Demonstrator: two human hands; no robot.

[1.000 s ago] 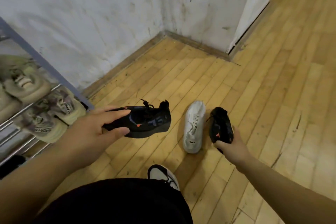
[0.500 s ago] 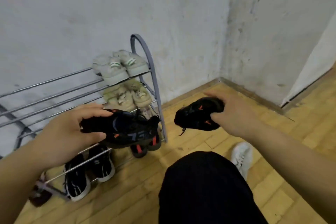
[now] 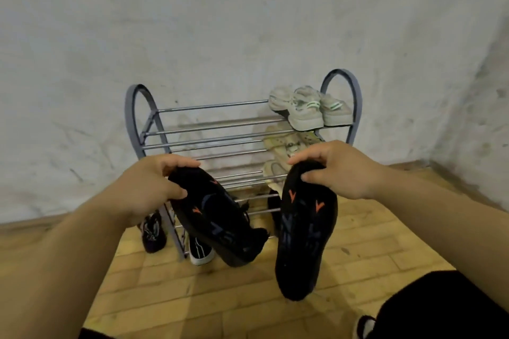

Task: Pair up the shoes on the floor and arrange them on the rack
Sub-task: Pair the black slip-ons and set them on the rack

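Each hand [image 3: 150,187] [image 3: 341,170] grips one black shoe [image 3: 217,215] [image 3: 303,234] before the rack [image 3: 209,124]

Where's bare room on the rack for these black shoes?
The top tier is bare from the left arch to the pale sneakers at its right end; the second tier is bare left of the beige shoes. The right end is crowded. Lower tiers hide behind the left-hand black shoe and right-hand black shoe.

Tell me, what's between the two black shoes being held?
Head view: nothing is held between the left black shoe and the right black shoe. Behind the gap show lower bars of the rack and wooden floor.
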